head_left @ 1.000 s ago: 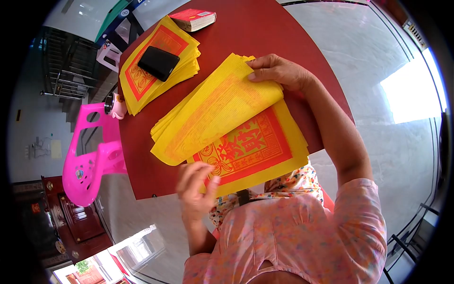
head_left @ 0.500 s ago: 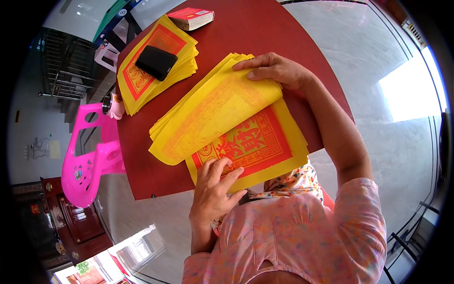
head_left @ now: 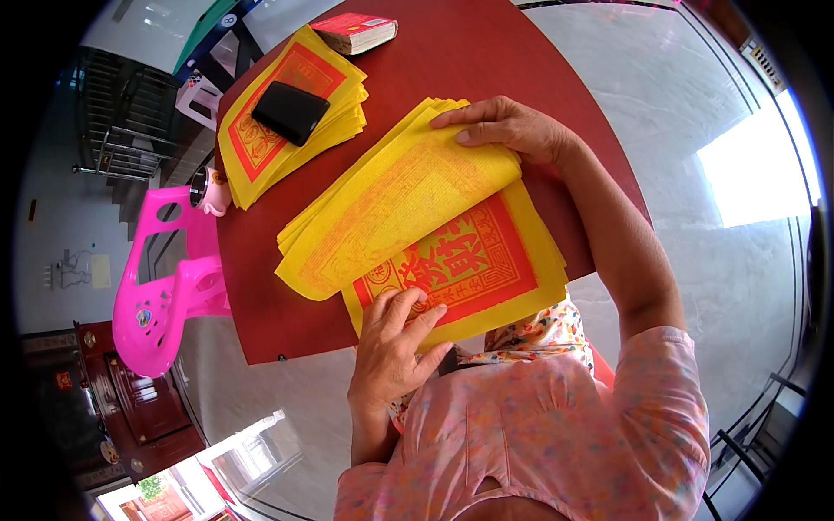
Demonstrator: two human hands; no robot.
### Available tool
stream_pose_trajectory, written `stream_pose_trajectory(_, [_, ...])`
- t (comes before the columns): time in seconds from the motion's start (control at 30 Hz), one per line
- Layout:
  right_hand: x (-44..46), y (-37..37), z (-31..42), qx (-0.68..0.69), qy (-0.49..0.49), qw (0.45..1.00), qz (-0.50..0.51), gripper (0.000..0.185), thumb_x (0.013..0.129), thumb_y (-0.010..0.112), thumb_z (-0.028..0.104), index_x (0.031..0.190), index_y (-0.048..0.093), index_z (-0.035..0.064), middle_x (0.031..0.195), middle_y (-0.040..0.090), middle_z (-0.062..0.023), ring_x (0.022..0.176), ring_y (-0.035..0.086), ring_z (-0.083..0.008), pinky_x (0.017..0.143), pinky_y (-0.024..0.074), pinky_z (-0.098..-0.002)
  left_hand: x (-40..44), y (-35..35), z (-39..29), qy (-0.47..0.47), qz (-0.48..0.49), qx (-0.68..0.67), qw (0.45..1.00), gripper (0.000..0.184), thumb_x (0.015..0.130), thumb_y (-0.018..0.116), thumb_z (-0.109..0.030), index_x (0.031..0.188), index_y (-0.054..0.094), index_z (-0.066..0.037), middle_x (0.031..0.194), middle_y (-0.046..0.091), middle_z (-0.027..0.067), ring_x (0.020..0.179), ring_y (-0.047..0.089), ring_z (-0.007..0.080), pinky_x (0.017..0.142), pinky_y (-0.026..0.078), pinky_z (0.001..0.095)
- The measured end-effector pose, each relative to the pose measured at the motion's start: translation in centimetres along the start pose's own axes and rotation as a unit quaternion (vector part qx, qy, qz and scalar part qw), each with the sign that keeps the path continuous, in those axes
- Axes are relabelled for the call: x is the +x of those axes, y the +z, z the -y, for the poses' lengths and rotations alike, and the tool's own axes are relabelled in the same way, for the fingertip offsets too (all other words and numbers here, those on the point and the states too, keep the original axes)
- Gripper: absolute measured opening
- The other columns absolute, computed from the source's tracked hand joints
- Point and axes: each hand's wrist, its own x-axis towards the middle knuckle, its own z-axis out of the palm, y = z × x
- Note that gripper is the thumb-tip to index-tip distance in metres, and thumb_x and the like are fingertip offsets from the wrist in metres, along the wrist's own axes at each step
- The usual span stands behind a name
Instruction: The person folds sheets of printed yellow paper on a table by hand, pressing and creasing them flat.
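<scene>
My right hand (head_left: 512, 130) grips the upper edge of folded-over yellow sheets (head_left: 382, 208), its thumb on the top sheet. Beneath lies a stack of yellow paper with a red printed panel (head_left: 486, 256), partly covered by the fold. My left hand (head_left: 391, 343) rests on the near left part of this stack, fingers on the print and thumb apart. A second yellow stack (head_left: 248, 187) lies at the table's far left, with a black phone (head_left: 291, 113) on top.
The red table (head_left: 495, 52) carries a thick red-covered book (head_left: 356, 33) at the back. A pink cup (head_left: 211, 193) is at the left table edge, beside a bright pink plastic chair (head_left: 165, 304). A metal-framed chair (head_left: 738, 443) stands at the lower right.
My left hand has come down onto the printed sheet from a raised position. My right hand has shifted slightly left along the folded sheets' upper edge.
</scene>
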Motion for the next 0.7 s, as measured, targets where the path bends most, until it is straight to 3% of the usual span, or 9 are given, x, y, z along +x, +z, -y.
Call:
stream_pose_trajectory(0.13, [0.0,-0.1,-0.1,0.002,-0.001,1.000,0.007,0.034,0.088,0.061,0.013,0.121,0.060,0.0059,0.108,0.065,-0.0086,0.094,0.062,-0.0116,0.088,0.0497,-0.0256,0.0,0.0,0.0,-0.008,0.004,-0.004,1.000,0.042,0.068,0.075,-0.024,0.104,0.066,-0.005,0.113,0.053,0.0105,0.107,0.046,0.0304,0.091,0.040,0.0419])
stream_pose_trajectory(0.47, [0.0,-0.1,-0.1,0.013,-0.006,1.000,0.006,0.034,0.088,0.060,0.013,0.121,0.060,0.0057,0.108,0.065,-0.0088,0.093,0.062,-0.0113,0.087,0.0501,-0.0254,-0.3,-0.3,0.0,0.003,0.004,0.013,1.000,0.039,0.070,0.074,-0.022,0.103,0.066,-0.004,0.114,0.055,0.0127,0.107,0.049,0.0318,0.090,0.041,0.0430])
stream_pose_trajectory(0.7, [-0.1,0.0,0.1,0.018,0.007,1.000,0.007,0.035,0.087,0.060,0.012,0.121,0.059,0.0048,0.109,0.064,-0.0084,0.095,0.061,-0.0121,0.088,0.0482,-0.0248,-1.1,-1.5,0.7,0.002,-0.031,0.013,0.999,0.040,0.067,0.072,-0.012,0.105,0.064,-0.003,0.111,0.057,0.0124,0.100,0.055,0.0314,0.087,0.045,0.0409])
